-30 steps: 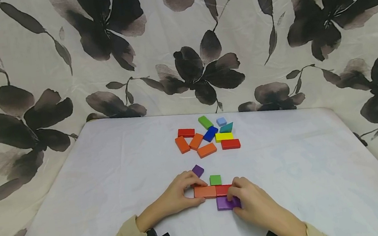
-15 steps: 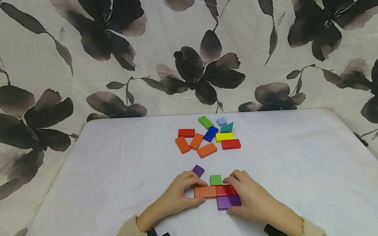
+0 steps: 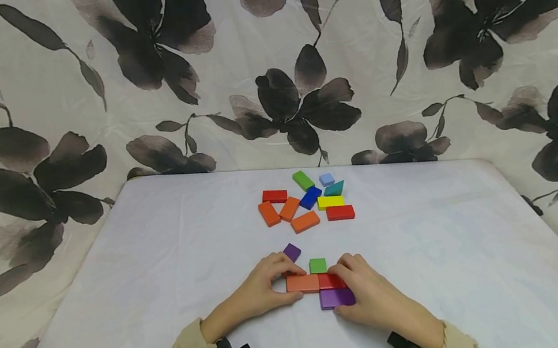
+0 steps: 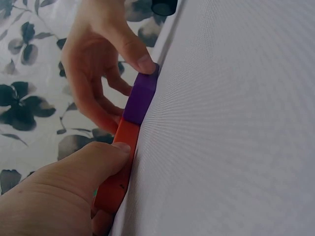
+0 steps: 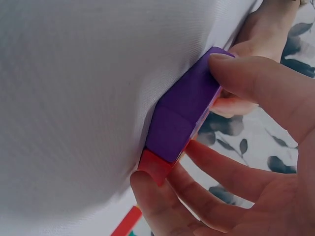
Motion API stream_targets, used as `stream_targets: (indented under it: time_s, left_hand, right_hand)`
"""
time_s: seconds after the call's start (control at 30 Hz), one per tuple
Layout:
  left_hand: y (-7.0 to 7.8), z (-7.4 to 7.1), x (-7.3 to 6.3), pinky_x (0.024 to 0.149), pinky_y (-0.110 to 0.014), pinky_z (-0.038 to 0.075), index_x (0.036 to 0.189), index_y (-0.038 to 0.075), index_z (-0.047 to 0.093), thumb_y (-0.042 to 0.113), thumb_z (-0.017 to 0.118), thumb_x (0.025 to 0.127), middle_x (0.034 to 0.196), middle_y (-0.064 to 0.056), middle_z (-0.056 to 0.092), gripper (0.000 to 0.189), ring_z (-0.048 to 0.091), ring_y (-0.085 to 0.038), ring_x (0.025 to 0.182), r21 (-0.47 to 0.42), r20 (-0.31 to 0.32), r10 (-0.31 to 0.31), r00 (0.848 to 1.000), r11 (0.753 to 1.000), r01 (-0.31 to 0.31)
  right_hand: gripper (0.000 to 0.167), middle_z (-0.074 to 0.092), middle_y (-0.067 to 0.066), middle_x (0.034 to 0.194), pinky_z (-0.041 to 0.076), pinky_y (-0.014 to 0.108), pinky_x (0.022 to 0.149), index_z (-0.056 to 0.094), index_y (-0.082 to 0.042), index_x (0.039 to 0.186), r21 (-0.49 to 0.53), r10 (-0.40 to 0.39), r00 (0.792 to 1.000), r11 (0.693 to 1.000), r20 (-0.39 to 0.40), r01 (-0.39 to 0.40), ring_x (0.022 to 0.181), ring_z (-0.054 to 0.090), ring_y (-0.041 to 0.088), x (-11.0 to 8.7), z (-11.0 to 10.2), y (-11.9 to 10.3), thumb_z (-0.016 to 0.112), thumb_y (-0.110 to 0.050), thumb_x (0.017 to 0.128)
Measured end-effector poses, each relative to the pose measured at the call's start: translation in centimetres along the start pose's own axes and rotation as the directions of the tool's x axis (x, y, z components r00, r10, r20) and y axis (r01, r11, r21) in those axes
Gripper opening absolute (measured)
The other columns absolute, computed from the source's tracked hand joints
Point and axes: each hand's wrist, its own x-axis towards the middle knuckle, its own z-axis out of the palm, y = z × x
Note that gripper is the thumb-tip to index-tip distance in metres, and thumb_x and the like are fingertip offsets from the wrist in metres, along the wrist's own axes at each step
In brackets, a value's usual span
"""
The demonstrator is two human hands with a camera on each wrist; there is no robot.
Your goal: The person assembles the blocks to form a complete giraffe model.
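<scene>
My left hand (image 3: pixel 266 283) pinches an orange block (image 3: pixel 303 284), thumb on the near side and fingers at the far side. A red block (image 3: pixel 330 281) lies end to end with it on the right. Against the red block's near side sits a purple block (image 3: pixel 333 298). My right hand (image 3: pixel 375 296) spans these two: in the right wrist view the thumb presses the purple block (image 5: pixel 182 103) and a fingertip touches the red block (image 5: pixel 155 166). Just beyond the row lies a green block (image 3: pixel 317 265). A smaller purple block (image 3: pixel 292 252) rests beyond the left fingers.
Farther back on the white-covered table (image 3: pixel 187 232) lies a loose group of several blocks, among them a yellow block (image 3: pixel 331 202), a dark blue block (image 3: pixel 310 198) and a teal triangular block (image 3: pixel 334 188). A flowered cloth (image 3: pixel 221 47) hangs behind the table.
My right hand's fingers have moved off the top of the purple block to the red block's far side, and its thumb has slid left along the purple block's near edge. My left hand stays put.
</scene>
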Motion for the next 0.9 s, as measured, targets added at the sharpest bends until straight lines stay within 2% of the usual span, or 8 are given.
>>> stream_targets:
  time_s: [0.33, 0.47, 0.57, 0.7, 0.8, 0.9]
  left_hand:
    - [0.0, 0.1, 0.1, 0.088, -0.032, 0.045, 0.116, 0.024, 0.07, 0.028, 0.08, 0.085, 0.106, 0.012, 0.058, 0.033, 0.052, -0.009, 0.102, -0.006, 0.0, 0.005, 1.0, 1.0, -0.005]
    - [0.9, -0.9, 0.8, 0.083, -0.031, 0.048, 0.117, 0.017, 0.07, 0.027, 0.078, 0.086, 0.106, 0.005, 0.062, 0.034, 0.055, -0.013, 0.099, -0.026, 0.016, -0.015, 1.0, 1.0, 0.015]
    - [1.9, -2.3, 2.5, 0.078, -0.035, 0.05, 0.116, 0.011, 0.07, 0.023, 0.077, 0.088, 0.104, -0.004, 0.063, 0.032, 0.058, -0.02, 0.094, -0.022, 0.014, -0.046, 0.999, 0.999, 0.046]
    - [2.3, -3.5, 6.1, 0.078, -0.038, 0.05, 0.114, 0.008, 0.07, 0.022, 0.073, 0.091, 0.106, -0.008, 0.063, 0.028, 0.056, -0.023, 0.097, 0.07, 0.006, -0.122, 0.993, 0.99, 0.121]
    - [1.8, -3.4, 8.9, 0.082, -0.035, 0.05, 0.115, 0.01, 0.07, 0.025, 0.072, 0.092, 0.11, -0.006, 0.062, 0.028, 0.053, -0.022, 0.102, 0.166, 0.018, -0.202, 0.979, 0.966, 0.196]
    - [1.3, -3.0, 11.0, 0.085, -0.035, 0.05, 0.116, 0.012, 0.07, 0.027, 0.072, 0.091, 0.113, -0.006, 0.06, 0.029, 0.052, -0.021, 0.104, 0.271, 0.027, -0.264, 0.964, 0.93, 0.247]
  right_hand:
    - [0.054, 0.055, 0.002, 0.112, 0.053, 0.04, 0.087, 0.063, -0.006, 0.122, 0.002, -0.002, 1.0, 1.0, 0.007, 0.002, 0.103, 0.047, 0.017, 0.1, -0.2, 0.1, 0.086, -0.019, 0.074]
    - [0.054, 0.055, 0.001, 0.112, 0.053, 0.04, 0.087, 0.063, -0.006, 0.121, -0.002, -0.01, 1.0, 1.0, 0.009, 0.01, 0.103, 0.048, 0.016, 0.1, -0.1, 0.3, 0.086, -0.02, 0.075]
    - [0.053, 0.055, 0.001, 0.112, 0.053, 0.039, 0.087, 0.063, -0.006, 0.121, -0.009, -0.021, 1.0, 1.0, 0.009, 0.021, 0.103, 0.048, 0.016, 0.1, 0.0, 0.4, 0.086, -0.021, 0.075]
    - [0.053, 0.055, 0.001, 0.112, 0.053, 0.039, 0.088, 0.063, -0.006, 0.121, -0.009, -0.021, 1.0, 1.0, 0.011, 0.021, 0.103, 0.048, 0.017, 0.2, 0.0, 0.4, 0.086, -0.021, 0.075]
    - [0.054, 0.055, 0.002, 0.112, 0.053, 0.039, 0.088, 0.063, -0.007, 0.121, -0.001, -0.006, 1.0, 1.0, 0.021, 0.006, 0.104, 0.049, 0.017, 0.2, -0.1, 0.4, 0.086, -0.021, 0.075]
    - [0.055, 0.055, 0.003, 0.113, 0.054, 0.039, 0.089, 0.063, -0.007, 0.122, 0.001, 0.011, 0.999, 1.0, 0.03, -0.011, 0.105, 0.049, 0.018, 0.2, -0.1, 0.3, 0.087, -0.021, 0.075]
